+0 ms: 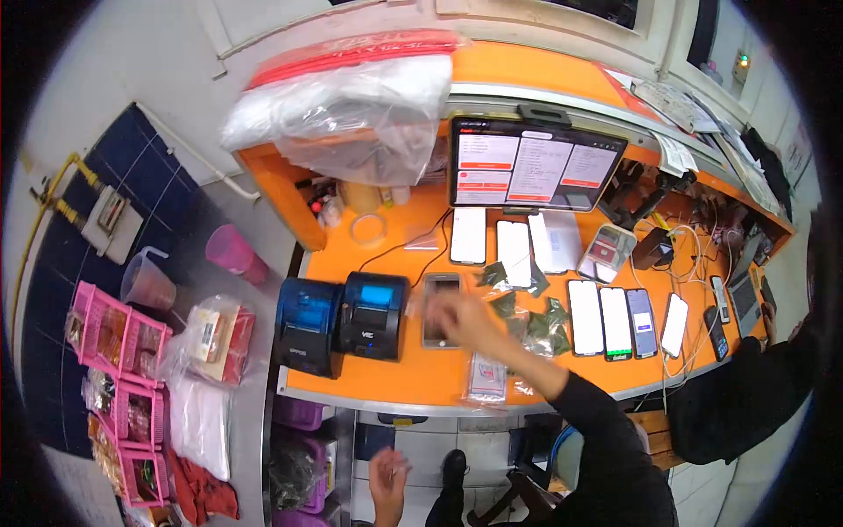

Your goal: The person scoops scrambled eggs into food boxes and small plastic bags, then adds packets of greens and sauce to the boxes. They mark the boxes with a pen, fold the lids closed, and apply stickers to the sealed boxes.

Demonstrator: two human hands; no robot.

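My right hand [458, 318] reaches over a phone [443, 285] lying on the orange desk [386, 386]; its fingers are blurred, and whether it touches the phone is unclear. My left hand [388, 474] hangs below the desk's front edge, over the tiled floor, fingers loosely curled and nothing clear in them. Two black label printers [373, 321] stand left of the phone. Small dark green packets [546, 329] lie right of my right hand, and a clear plastic packet [487, 379] lies below it.
A tablet [537, 165] stands at the back. Several phones [584, 318] and cables fill the right side, where a person in dark clothing [746, 404] sits. Plastic bags [369, 97] top the shelf. Pink baskets [136, 417] and a pink cup [235, 255] occupy the metal counter.
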